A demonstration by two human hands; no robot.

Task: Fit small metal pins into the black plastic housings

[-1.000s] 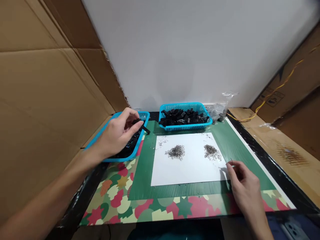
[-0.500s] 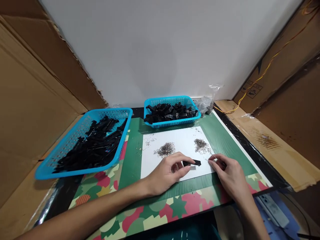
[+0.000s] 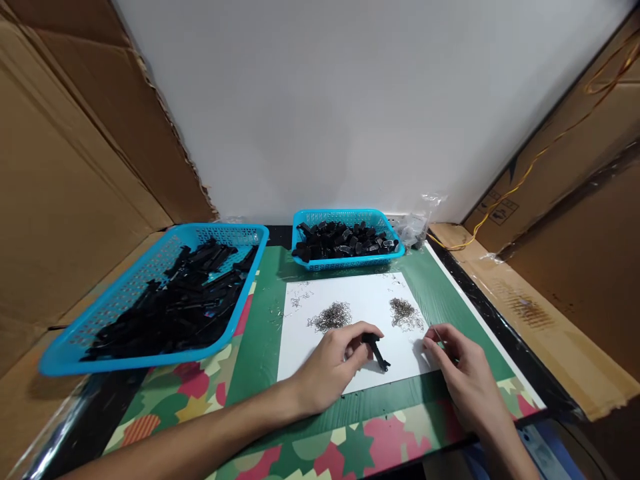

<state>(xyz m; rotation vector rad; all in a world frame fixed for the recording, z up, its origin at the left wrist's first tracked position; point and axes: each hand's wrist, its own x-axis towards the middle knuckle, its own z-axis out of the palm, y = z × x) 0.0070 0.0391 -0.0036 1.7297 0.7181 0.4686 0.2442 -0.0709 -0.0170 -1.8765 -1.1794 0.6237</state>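
Observation:
My left hand (image 3: 330, 367) pinches a narrow black plastic part (image 3: 379, 355) between thumb and fingers. The part hangs over the white sheet (image 3: 367, 290), its forked end slanting down to the right. To the right, my right hand (image 3: 467, 373) is closed with thumb and fingertip together on a thin metal tool (image 3: 439, 335), mostly hidden by the fingers; its exact kind does not show. Beyond the left hand lies a pile of tiny metal wire pieces (image 3: 334, 316). A second, smaller pile of wire pieces (image 3: 404, 312) sits nearer the right hand.
A blue basket (image 3: 253, 280) of long black plastic parts stands at the left. Another blue basket (image 3: 345, 265) with shorter black pieces is at the back, beside a clear plastic bag (image 3: 415, 227). Cardboard walls (image 3: 80, 133) flank the green mat (image 3: 270, 267).
My left hand has turned the black part from lying sideways to slanting downward. My right hand is still closed on the thin tool. The whole view has shifted slightly.

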